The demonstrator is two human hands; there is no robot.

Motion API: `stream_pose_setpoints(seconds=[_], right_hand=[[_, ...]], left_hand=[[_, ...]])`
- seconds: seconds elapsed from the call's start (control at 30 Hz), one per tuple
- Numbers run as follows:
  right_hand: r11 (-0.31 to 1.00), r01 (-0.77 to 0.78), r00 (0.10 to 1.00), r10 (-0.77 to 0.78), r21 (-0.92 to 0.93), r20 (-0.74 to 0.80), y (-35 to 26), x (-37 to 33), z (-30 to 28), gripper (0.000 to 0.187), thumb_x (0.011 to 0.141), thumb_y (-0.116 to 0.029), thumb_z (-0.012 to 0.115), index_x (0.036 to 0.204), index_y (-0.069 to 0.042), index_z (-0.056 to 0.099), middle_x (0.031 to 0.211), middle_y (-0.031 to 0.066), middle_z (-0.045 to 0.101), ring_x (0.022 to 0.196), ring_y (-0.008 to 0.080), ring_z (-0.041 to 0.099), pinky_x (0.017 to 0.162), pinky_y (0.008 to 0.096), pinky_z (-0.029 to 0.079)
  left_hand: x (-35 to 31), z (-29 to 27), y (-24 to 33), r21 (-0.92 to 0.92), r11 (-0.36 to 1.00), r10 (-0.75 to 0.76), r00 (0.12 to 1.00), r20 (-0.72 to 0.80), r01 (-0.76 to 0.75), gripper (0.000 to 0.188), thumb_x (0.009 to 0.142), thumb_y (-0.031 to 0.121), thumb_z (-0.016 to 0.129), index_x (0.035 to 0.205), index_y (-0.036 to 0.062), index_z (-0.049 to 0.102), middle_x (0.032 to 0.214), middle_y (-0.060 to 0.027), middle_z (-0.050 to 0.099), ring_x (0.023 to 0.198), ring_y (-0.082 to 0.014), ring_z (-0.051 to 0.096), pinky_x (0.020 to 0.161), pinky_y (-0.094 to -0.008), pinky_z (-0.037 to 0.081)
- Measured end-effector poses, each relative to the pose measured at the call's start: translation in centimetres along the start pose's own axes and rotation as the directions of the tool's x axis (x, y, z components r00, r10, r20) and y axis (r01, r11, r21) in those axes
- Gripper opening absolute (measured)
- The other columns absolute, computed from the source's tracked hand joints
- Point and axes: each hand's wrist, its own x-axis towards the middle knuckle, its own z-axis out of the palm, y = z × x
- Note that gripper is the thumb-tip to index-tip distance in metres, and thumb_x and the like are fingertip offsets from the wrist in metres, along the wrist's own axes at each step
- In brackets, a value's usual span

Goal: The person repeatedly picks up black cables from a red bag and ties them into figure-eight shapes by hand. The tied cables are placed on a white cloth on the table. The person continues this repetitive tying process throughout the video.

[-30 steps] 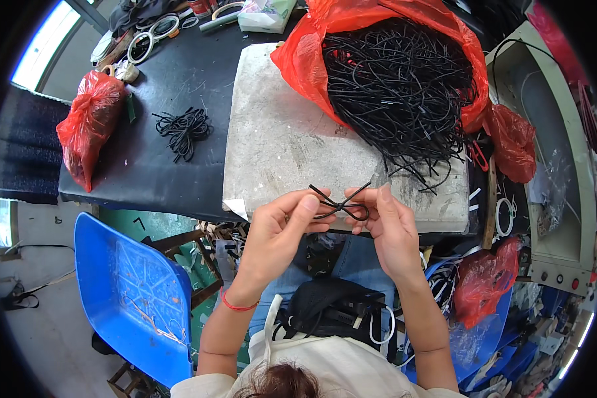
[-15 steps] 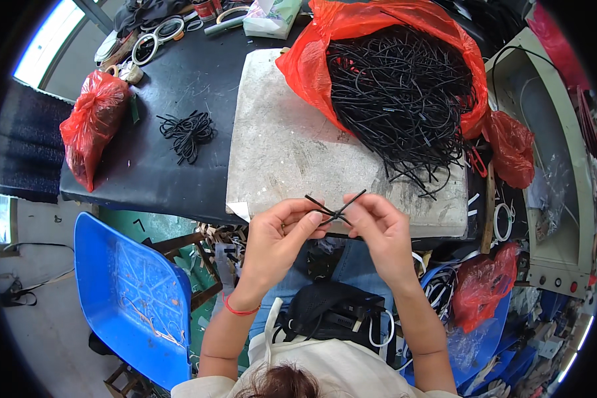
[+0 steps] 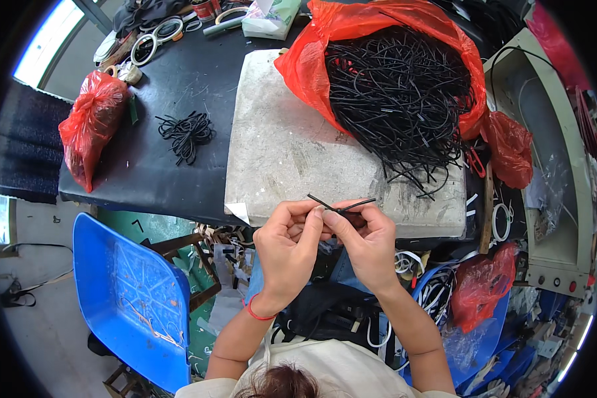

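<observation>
Just over the near edge of the pale slab (image 3: 272, 156), my left hand (image 3: 288, 242) and my right hand (image 3: 361, 242) meet, thumbs almost touching. Between them they pinch a thin black cord (image 3: 318, 199). Its two ends stick up and out, one to each side, and the part under my fingertips is hidden. Beyond my hands, an open red plastic bag (image 3: 305, 73) holds a tangled heap of black cords (image 3: 401, 86), some spilling onto the slab. A small bundle of black cords (image 3: 187, 134) lies to the left on the dark table.
At left stands a knotted red bag (image 3: 94, 129) on the table, with a blue plastic tub (image 3: 131, 292) below it. White tape rings (image 3: 144, 50) lie at the far left. On the right are a grey metal casing (image 3: 557, 259) and a blue container (image 3: 467, 341) with a red bag.
My hands have come closer together, thumbs now nearly meeting. The crossing of the cord is now covered by my fingers, and its right end lies flatter.
</observation>
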Motion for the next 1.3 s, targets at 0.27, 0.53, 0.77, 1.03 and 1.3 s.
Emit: stream_pose_setpoints(seconds=[0.27,0.53,0.77,1.03,1.3], right_hand=[[0.582,0.415,0.855,-0.513,-0.699,0.080,-2.3,4.2,-2.1,0.010,0.078,-0.003,0.062,0.087,-0.001,0.060,0.084,0.0075,0.056,0.072,0.0205,0.056,0.060,0.0304,0.046],[-0.066,0.325,0.688,-0.668,-0.943,0.284,-0.9,7.6,-4.9,0.014,0.073,-0.007,0.063,0.087,-0.005,0.061,0.081,0.0051,0.053,0.076,0.0227,0.050,0.068,0.0345,0.040],[0.004,0.286,0.730,-0.649,-0.958,0.215,-1.8,5.6,-5.7,0.014,0.074,-0.011,0.065,0.088,-0.008,0.063,0.077,0.0029,0.054,0.076,0.0213,0.050,0.070,0.0342,0.038],[0.030,0.565,0.508,-0.800,-0.825,0.319,-4.0,1.2,-5.5,0.025,0.069,0.002,0.069,0.093,-0.003,0.064,0.077,0.0066,0.052,0.068,0.0215,0.051,0.061,0.0311,0.042],[0.264,0.595,0.631,-0.739,-0.759,0.237,-5.6,-0.7,-5.0,0.027,0.070,0.004,0.070,0.096,-0.005,0.066,0.075,0.0047,0.052,0.059,0.0126,0.049,0.051,0.0224,0.040]], left_hand=[[4.6,-3.3,0.1,0.752,0.568,0.468,0.883,0.038,-0.333,0.014,0.081,0.009,0.061,0.092,0.0007,0.060,0.077,-0.0065,0.059,0.076,-0.0166,0.056,0.064,-0.0284,0.044],[4.2,-3.0,1.1,0.776,0.415,0.692,0.718,0.070,-0.476,0.019,0.079,0.006,0.062,0.097,0.0005,0.060,0.096,-0.0129,0.055,0.088,-0.0279,0.051,0.077,-0.0360,0.041],[-0.3,0.6,-1.3,0.456,0.568,0.571,0.727,0.381,-0.686,0.022,0.073,-0.004,0.063,0.094,0.0011,0.061,0.095,-0.0119,0.060,0.087,-0.0267,0.059,0.073,-0.0332,0.048],[1.0,2.7,3.1,0.503,0.371,0.668,0.601,0.440,-0.781,0.030,0.076,0.000,0.061,0.106,0.0020,0.060,0.104,-0.0116,0.058,0.089,-0.0302,0.060,0.087,-0.0348,0.046],[0.1,2.0,4.5,-0.073,0.981,-0.109,0.825,0.554,0.178,0.024,0.089,0.012,0.053,0.109,-0.0008,0.058,0.089,-0.0063,0.061,0.073,-0.0082,0.057,0.065,-0.0216,0.047]])
